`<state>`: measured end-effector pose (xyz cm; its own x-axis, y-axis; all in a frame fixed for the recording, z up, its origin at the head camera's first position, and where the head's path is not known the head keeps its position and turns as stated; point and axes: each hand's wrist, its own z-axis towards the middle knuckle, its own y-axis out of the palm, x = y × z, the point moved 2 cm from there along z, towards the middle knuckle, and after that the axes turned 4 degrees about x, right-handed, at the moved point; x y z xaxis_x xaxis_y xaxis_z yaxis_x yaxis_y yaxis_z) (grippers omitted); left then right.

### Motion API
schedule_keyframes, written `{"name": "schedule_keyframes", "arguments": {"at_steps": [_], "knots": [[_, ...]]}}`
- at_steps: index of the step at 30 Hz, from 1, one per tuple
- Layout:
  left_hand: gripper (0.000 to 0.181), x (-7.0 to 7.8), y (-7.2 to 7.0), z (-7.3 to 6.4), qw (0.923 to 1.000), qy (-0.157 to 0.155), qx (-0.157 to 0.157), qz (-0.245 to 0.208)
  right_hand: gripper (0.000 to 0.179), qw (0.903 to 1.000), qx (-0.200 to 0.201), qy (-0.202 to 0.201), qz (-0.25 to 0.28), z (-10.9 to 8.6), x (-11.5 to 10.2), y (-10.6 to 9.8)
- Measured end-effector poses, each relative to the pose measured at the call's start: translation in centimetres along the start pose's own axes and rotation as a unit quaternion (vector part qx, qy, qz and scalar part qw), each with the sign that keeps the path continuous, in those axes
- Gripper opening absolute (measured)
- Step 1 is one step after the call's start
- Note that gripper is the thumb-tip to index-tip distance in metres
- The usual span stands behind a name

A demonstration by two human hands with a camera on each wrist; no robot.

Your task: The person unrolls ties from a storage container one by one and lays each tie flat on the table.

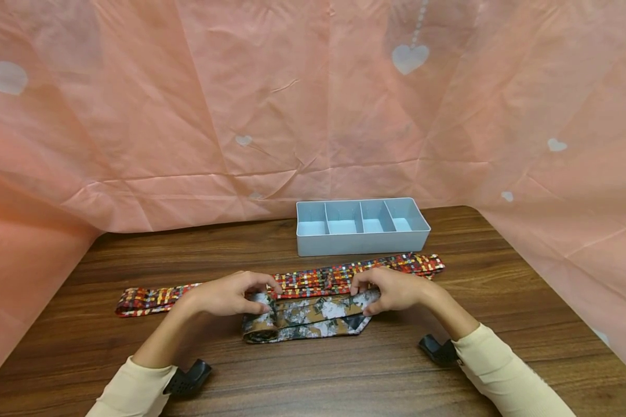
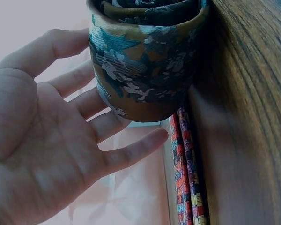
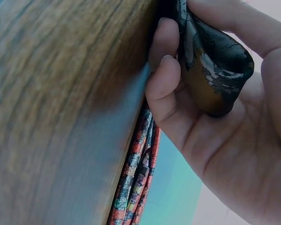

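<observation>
A floral necktie [image 1: 313, 313] in brown, white and dark green lies partly rolled up on the table. My left hand [image 1: 232, 293] holds the rolled end, thumb on the near side and fingers behind; in the left wrist view the roll [image 2: 145, 65] hides some fingertips. At the folded length's other end, my right hand [image 1: 393, 289] grips the fabric between thumb and curled fingers. The right wrist view shows that bunched tie end [image 3: 215, 79] against the palm. Just behind both hands stretches a second necktie [image 1: 323, 281], folded lengthwise, in a multicoloured check with much red.
A light blue box [image 1: 362, 244] with several compartments stands behind the ties on the brown wooden table [image 1: 313, 376]. Pink cloth [image 1: 271, 116] with white hearts hangs around the back and sides. A black device [image 1: 188, 377] sits at each wrist.
</observation>
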<state>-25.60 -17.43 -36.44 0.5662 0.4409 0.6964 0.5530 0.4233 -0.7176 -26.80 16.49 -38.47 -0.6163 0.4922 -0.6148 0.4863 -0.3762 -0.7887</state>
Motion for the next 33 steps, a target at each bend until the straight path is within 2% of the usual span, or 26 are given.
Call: {"name": "schedule_keyframes", "arguments": {"at_steps": [5,8,12,19,33], "knots": [[0.030,0.0,0.0,0.0,0.9996,0.005,0.002,0.027,0.027,1.0000,0.000,0.002,-0.002,0.0,0.0,-0.1],[0.031,-0.1,0.1,0.1,0.9995,-0.002,-0.001,0.032,0.026,1.0000,-0.003,0.003,0.000,0.0,-0.1,-0.1],[0.031,-0.3,0.3,0.2,0.9995,-0.011,-0.001,0.030,0.026,1.0000,-0.005,0.004,0.004,0.0,-0.1,-0.2],[0.030,-0.5,0.3,0.1,0.9997,-0.006,0.000,0.025,0.026,1.0000,-0.005,0.005,0.007,-0.1,-0.1,-0.1],[0.028,-0.5,-0.2,-0.8,0.9998,-0.004,0.000,0.021,0.026,1.0000,-0.005,0.003,0.007,0.0,-0.1,0.0]]}}
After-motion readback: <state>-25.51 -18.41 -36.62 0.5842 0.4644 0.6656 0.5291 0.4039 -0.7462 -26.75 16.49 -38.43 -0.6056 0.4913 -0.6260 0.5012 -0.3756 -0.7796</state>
